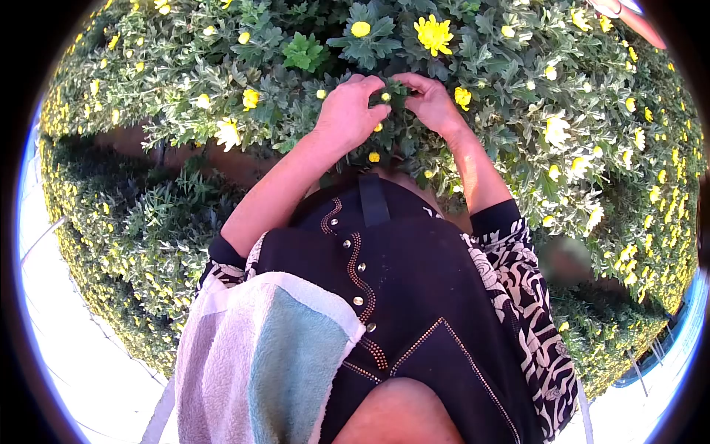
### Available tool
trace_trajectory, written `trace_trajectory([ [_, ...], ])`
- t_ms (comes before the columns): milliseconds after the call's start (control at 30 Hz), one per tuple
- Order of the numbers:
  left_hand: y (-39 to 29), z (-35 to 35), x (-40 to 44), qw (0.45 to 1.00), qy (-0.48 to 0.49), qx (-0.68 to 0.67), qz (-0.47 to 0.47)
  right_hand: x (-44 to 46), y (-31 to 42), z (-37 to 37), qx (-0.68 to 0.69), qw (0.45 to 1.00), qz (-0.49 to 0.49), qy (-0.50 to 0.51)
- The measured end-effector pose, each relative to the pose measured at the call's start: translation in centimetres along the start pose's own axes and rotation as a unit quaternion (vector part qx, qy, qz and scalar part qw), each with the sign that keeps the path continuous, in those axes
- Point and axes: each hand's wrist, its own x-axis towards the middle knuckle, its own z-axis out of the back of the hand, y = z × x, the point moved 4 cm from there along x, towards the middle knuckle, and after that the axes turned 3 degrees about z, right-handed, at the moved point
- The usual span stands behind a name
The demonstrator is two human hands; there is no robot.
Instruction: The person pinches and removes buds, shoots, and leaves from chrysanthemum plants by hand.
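Observation:
My left hand is among the chrysanthemum leaves, its thumb and forefinger curved and apart beside a small yellow-green chrysanthemum bud. On the other side of that bud is my right hand, its forefinger reaching toward the left and its thumb lower down, with a gap between them. Leaves partly hide the fingertips of both hands, and I cannot see a firm hold on any stem. Below the hands hangs a small yellow flower. An open yellow chrysanthemum and a rounder yellow bud stand just beyond.
Dense chrysanthemum plants with many yellow blooms surround me. Dark gaps between rows show at left and right. A towel hangs over my front, against a dark studded top. Part of another person's arm shows at the upper right.

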Motion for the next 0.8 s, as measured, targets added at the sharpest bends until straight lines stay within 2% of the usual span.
trace_trajectory([
  [100,-0.3,-1.4,0.7,0.999,0.021,-0.049,0.003,-0.2,-0.3,0.5,0.052,0.997,-0.008,0.049],
  [167,-0.6,-0.3,0.2,0.993,-0.036,-0.111,-0.014,0.2,-1.9,-0.2,0.063,0.993,-0.086,-0.051],
  [200,-0.4,-0.6,1.3,0.993,-0.042,-0.111,-0.020,1.3,-1.5,0.2,0.059,0.994,-0.078,-0.052],
  [300,0.5,-1.1,2.8,0.985,-0.036,-0.164,-0.040,3.1,-2.1,0.6,0.023,0.987,-0.135,-0.090],
  [333,1.0,-1.1,3.1,0.981,-0.036,-0.192,0.007,3.4,-2.4,1.2,-0.155,0.973,-0.118,-0.122],
  [367,1.5,-1.2,3.1,0.974,-0.034,-0.219,0.055,3.4,-2.7,1.6,-0.327,0.928,-0.100,-0.149],
  [400,1.7,-1.2,3.2,0.974,-0.035,-0.219,0.054,3.2,-2.0,2.1,-0.397,0.893,-0.118,-0.177],
  [500,3.5,-1.5,3.5,0.901,-0.061,-0.385,0.190,2.6,-3.4,4.2,-0.420,0.878,-0.099,-0.207],
  [533,4.1,-1.5,3.5,0.876,-0.058,-0.420,0.227,2.2,-3.8,4.4,-0.309,0.928,-0.120,-0.171],
  [567,4.3,-1.5,3.6,0.875,-0.058,-0.421,0.230,1.8,-3.8,4.0,-0.310,0.928,-0.122,-0.168],
  [600,4.6,-1.8,3.8,0.848,-0.065,-0.467,0.242,1.4,-4.0,2.9,-0.109,0.977,-0.121,-0.134],
  [633,4.8,-1.9,3.9,0.819,-0.073,-0.512,0.250,1.2,-3.4,1.6,0.096,0.984,-0.115,-0.097],
  [700,4.6,-2.3,3.8,0.811,-0.063,-0.523,0.254,0.4,-0.7,-0.5,0.114,0.992,-0.015,-0.045],
  [733,4.4,-2.5,3.8,0.806,-0.061,-0.532,0.254,0.6,0.6,-1.0,0.022,0.995,0.088,-0.042],
  [767,4.0,-2.8,3.9,0.799,-0.060,-0.541,0.254,0.5,1.1,-1.5,0.021,0.995,0.086,-0.043],
  [800,3.3,-2.7,3.8,0.798,-0.059,-0.542,0.255,0.2,2.6,-1.8,-0.059,0.990,0.097,-0.085],
])
